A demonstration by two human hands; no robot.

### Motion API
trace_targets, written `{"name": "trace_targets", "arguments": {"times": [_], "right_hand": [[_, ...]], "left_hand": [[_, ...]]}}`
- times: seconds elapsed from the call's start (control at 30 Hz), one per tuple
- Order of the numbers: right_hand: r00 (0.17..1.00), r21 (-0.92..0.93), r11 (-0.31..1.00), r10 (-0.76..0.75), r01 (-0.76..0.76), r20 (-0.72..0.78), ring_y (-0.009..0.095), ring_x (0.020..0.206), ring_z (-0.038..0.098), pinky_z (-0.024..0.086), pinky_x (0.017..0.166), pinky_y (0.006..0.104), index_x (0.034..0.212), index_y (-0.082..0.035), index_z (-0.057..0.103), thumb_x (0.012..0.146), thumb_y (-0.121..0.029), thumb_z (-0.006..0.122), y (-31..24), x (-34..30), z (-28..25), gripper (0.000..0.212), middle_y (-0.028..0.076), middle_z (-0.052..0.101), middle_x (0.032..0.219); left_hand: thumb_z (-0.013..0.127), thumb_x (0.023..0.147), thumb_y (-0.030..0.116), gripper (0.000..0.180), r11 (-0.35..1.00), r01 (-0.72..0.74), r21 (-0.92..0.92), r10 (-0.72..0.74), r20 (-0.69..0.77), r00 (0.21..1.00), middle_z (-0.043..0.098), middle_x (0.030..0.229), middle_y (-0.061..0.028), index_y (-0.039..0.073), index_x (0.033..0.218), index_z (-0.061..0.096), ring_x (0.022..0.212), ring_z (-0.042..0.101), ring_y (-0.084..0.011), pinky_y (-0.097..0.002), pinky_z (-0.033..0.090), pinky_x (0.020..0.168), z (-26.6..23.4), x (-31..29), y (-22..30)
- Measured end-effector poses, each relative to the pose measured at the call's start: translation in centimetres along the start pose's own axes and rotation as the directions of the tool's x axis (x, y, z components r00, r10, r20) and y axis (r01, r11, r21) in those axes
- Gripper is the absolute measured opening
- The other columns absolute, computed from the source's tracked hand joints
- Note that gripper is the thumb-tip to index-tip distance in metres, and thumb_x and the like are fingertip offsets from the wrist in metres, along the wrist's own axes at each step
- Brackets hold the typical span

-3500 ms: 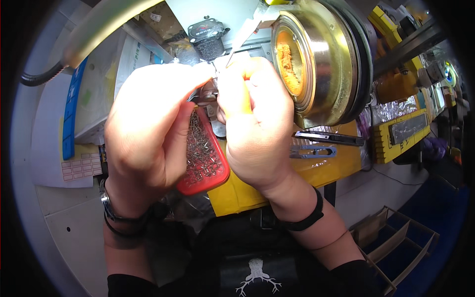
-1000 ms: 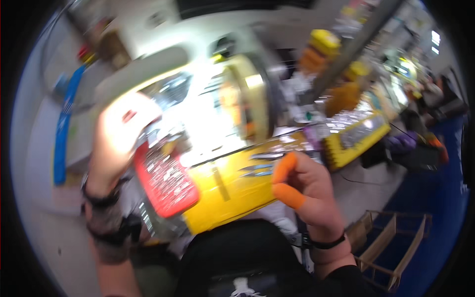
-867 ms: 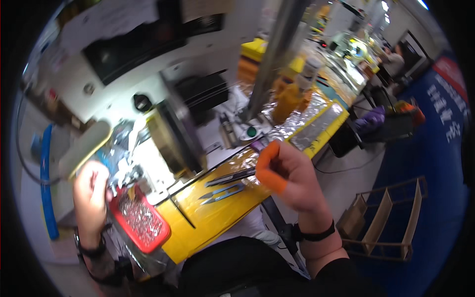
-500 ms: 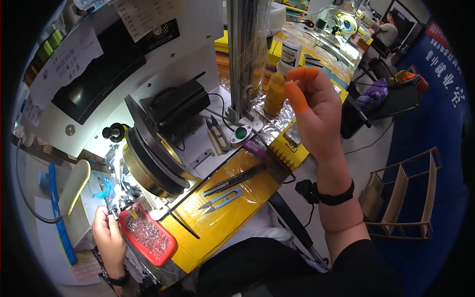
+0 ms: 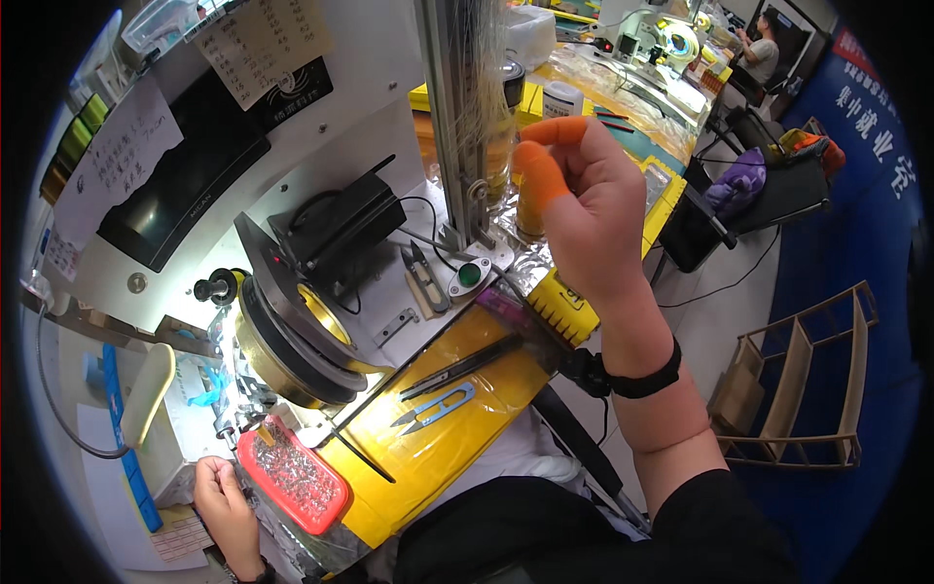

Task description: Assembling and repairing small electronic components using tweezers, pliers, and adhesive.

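Observation:
My right hand (image 5: 595,209) is raised beside the metal post, in front of a yellowish bottle (image 5: 528,216). Orange finger covers sit on its thumb and forefinger, which are pinched together; anything between them is too fine to see. Low on the left, my left hand (image 5: 226,506) has thumb and forefinger pressed together, and what they hold cannot be made out. Next to it lies a red tray (image 5: 337,511) of small shiny metal pieces. Above the tray stands a machine with a black and brass drum (image 5: 292,346) and a brightly lit working end.
Blue thread snips (image 5: 438,407) and a dark slim tool (image 5: 462,368) rest on the yellow-covered surface (image 5: 389,487). Thin pale strands (image 5: 486,88) hang by the metal post (image 5: 448,127). A wooden rack (image 5: 788,389) stands right; a person (image 5: 761,54) sits far back.
My left hand has come down off the machine's lit end, clear of it. My right hand has shifted left toward the post, still pinched. The whole view has tilted slightly.

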State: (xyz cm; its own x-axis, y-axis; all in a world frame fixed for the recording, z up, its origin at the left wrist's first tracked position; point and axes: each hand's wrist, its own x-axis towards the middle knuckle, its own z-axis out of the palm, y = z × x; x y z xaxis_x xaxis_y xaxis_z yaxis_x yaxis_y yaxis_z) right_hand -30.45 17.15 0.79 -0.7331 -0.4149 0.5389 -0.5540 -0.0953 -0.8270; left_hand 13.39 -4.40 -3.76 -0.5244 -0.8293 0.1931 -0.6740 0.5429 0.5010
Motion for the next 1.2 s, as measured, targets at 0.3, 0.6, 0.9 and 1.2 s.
{"name": "trace_targets", "arguments": {"times": [0.3, 0.6, 0.9, 1.2], "right_hand": [[0.99, 0.322, 0.946, 0.07, -0.027, -0.121, 0.0, 0.068, 0.05, 0.036, 0.058, 0.019, 0.098, 0.001, 0.067, 0.097, -0.002, 0.068, -0.9, -1.5, -0.7, 0.004, -0.004, 0.063, 0.079], [0.888, 0.617, 0.645, 0.394, -0.451, 0.237, 0.0, 0.065, 0.044, 0.031, 0.057, 0.0195, 0.092, -0.003, 0.066, 0.096, -0.001, 0.065, -2.5, -11.6, -0.8, 0.004, -0.006, 0.055, 0.075], [0.646, 0.19, 0.808, 0.28, -0.558, 0.71, 0.006, 0.074, 0.053, 0.044, 0.066, 0.0265, 0.093, -0.006, 0.064, 0.102, -0.013, 0.063, -3.3, -21.9, 0.8, 0.011, -0.002, 0.059, 0.078], [0.134, 0.075, 0.972, -0.046, -0.222, 0.99, 0.025, 0.084, 0.066, 0.052, 0.077, 0.0373, 0.11, -0.002, 0.066, 0.098, -0.021, 0.07, -10.0, -14.4, -2.8, 0.023, 0.011, 0.068, 0.09]], "left_hand": [[0.054, 0.102, 0.0, 0.001, 0.963, 0.142, -0.229, -0.143, 0.012, 0.99, 0.049, 0.072, -0.0006, 0.0, 0.103, 0.055, 0.06, 0.046, -0.008, -0.025, 0.037, 0.055, -1.0, -2.3, -0.9], [0.069, 0.1, 0.015, 0.022, 0.698, -0.263, -0.667, 0.188, -0.184, 0.965, 0.062, 0.079, -0.0053, -0.002, 0.112, 0.061, 0.063, 0.063, -0.0119, -0.0216, 0.047, 0.057, 0.9, -6.0, 5.9], [0.057, 0.102, -0.004, 0.025, 0.412, 0.272, -0.87, 0.454, 0.455, 0.766, 0.074, 0.112, -0.0164, -0.009, 0.126, 0.063, 0.08, 0.073, -0.0153, -0.0255, 0.058, 0.069, 6.9, -7.0, 16.5], [0.068, 0.099, 0.009, 0.01, 0.727, -0.089, -0.681, 0.537, 0.483, 0.691, 0.071, 0.08, -0.0134, 0.0, 0.099, 0.072, 0.074, 0.069, -0.0299, -0.0352, 0.054, 0.072, 8.4, -9.0, 13.5]]}}
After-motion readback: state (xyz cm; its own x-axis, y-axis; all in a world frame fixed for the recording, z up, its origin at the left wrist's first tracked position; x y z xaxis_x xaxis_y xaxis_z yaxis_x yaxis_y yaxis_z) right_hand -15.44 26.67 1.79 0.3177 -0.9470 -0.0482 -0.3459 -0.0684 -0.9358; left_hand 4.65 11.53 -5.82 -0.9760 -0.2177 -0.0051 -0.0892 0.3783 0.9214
